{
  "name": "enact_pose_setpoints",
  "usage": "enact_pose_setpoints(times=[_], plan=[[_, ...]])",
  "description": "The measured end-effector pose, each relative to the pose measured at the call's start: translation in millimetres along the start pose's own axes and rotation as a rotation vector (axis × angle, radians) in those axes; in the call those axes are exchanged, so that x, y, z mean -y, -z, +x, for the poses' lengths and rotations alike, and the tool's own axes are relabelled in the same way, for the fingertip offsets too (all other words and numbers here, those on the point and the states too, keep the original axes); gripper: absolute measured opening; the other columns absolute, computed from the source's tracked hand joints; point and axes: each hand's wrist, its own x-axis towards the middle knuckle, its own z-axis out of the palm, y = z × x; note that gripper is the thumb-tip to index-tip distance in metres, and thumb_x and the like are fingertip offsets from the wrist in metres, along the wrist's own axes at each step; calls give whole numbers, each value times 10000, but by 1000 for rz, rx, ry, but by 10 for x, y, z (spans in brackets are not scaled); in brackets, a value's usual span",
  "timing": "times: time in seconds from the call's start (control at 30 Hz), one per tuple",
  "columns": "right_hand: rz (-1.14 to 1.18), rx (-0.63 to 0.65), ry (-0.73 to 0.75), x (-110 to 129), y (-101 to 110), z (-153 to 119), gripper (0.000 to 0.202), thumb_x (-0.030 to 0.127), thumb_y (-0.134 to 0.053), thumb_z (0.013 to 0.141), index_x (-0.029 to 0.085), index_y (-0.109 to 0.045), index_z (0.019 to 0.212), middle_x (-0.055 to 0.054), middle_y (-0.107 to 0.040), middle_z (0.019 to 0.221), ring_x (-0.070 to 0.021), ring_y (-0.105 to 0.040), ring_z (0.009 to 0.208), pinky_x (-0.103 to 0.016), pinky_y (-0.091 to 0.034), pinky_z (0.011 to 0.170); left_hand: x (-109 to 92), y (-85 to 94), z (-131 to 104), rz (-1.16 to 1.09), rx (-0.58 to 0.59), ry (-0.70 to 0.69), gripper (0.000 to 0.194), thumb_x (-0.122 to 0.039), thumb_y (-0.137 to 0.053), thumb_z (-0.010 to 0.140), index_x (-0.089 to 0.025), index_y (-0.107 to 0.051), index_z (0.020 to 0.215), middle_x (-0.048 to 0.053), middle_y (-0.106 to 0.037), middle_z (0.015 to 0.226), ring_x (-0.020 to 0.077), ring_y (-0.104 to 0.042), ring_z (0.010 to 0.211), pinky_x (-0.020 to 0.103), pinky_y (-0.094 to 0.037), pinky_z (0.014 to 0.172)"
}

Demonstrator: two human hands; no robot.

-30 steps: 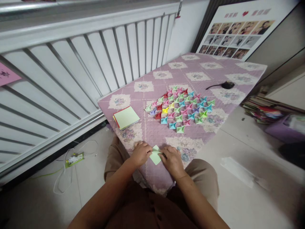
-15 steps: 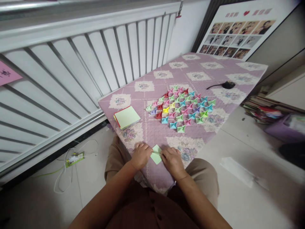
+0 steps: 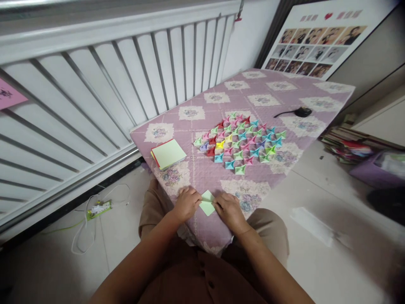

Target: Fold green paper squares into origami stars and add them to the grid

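A light green paper square (image 3: 207,207) lies on the cloth-covered table (image 3: 202,179) near its front corner, one corner toward me, with a crease across its middle. My left hand (image 3: 187,203) is closed on its left corner, and my right hand (image 3: 228,209) pinches its right corner. Beyond them stand several rows of small folded paper pieces (image 3: 238,156) in green, pink, blue, red and yellow. On the left of the table rests a stack of square paper sheets (image 3: 169,154), pale green on top.
A black object with a short cable (image 3: 303,112) lies at the back right. A white radiator (image 3: 142,67) borders the table's left side. A photo board (image 3: 303,50) leans behind. On the floor are a power strip (image 3: 99,209) and a purple container (image 3: 373,171).
Both hands keep their hold on the green square with almost no movement. The whole view has shifted very slightly.
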Motion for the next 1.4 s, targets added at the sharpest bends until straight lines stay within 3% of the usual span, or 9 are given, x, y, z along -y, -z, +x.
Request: enact_pose_setpoints(times=[0.27, 0.6, 1.4], plan=[[-32, -15, 65, -47, -43, -47, 170, 252, -506, 903, 206, -617, 783, -33, -599, 757, -178, -504, 755, -310, -321, 732, -6, -13, -35, 77, 33, -33, 209, -271, -431, 941, -226, -634, 914, 32, -593, 946, 199, -480, 968, 366, -315, 882], [-45, 14, 167, -86, -22, -83, 209, 217, -462, 926, 196, -629, 801, -53, -630, 831, -171, -533, 805, -315, -377, 767, 86, -66, -99, 87, 23, -98, 239, -212, -438, 928, -259, -662, 995, 35, -620, 990, 200, -495, 951, 375, -311, 867], [-2, 10, 229, -97, 10, -122, 190, 191, -472, 920, 202, -662, 920, -51, -645, 878, -170, -533, 801, -338, -417, 786, 56, -3, -175, 275, 65, -187, 210, -266, -428, 953, -257, -624, 1028, 27, -618, 1034, 203, -482, 940, 366, -319, 829]])
